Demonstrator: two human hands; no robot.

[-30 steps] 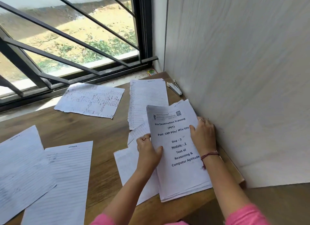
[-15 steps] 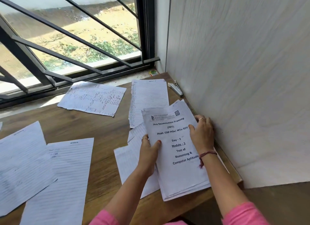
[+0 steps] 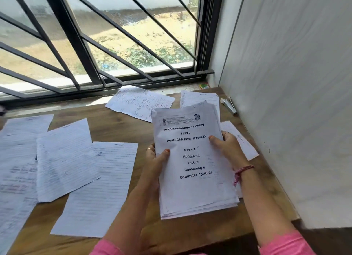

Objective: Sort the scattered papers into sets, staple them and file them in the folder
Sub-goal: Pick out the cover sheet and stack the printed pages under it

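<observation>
Left hand (image 3: 156, 160) and right hand (image 3: 227, 146): each grip clamped on a side edge of the thick white printed paper stack (image 3: 194, 165), apparently lifted off the brown wooden bench (image 3: 122, 127). Loose ruled white sheets (image 3: 99, 188) at nine o'clock; small white stapler (image 3: 229, 105) at one o'clock.

- Single view only: head-worn, wide-angle.
- Aimed forward and down onto the wooden surface (image 3: 122, 125) from above its near edge.
- Close range: both forearms entering from the bottom edge, left hand (image 3: 158, 159) and right hand (image 3: 226, 146) near frame centre with the printed stack (image 3: 194, 171).
- Upper half filled by the barred window (image 3: 99, 45), seen straight ahead.
- Right side bounded by a white wall panel (image 3: 295, 102), running away toward the far corner.
- Straight lines visibly bowed toward the frame edges.
- No second view; no shared area to report.
</observation>
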